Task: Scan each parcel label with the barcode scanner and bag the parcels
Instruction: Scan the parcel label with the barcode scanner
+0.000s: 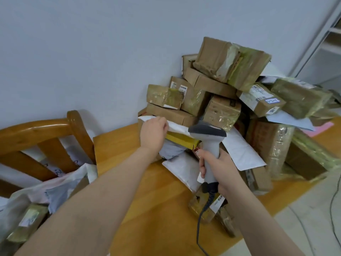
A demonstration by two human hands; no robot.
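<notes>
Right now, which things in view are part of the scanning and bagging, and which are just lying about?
Job:
barcode scanner in right hand
white mailer gripped by left hand
parcel pile
plastic bag holding parcels

Lying about:
wooden chair
pink paper
shelf

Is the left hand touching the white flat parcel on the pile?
Touching. In the head view the left hand curls its fingers over the edge of the white flat parcel.

table [120, 145]: glossy wood | parcels [223, 111]: cardboard, shiny tape | scanner [210, 145]: matt plastic
</notes>
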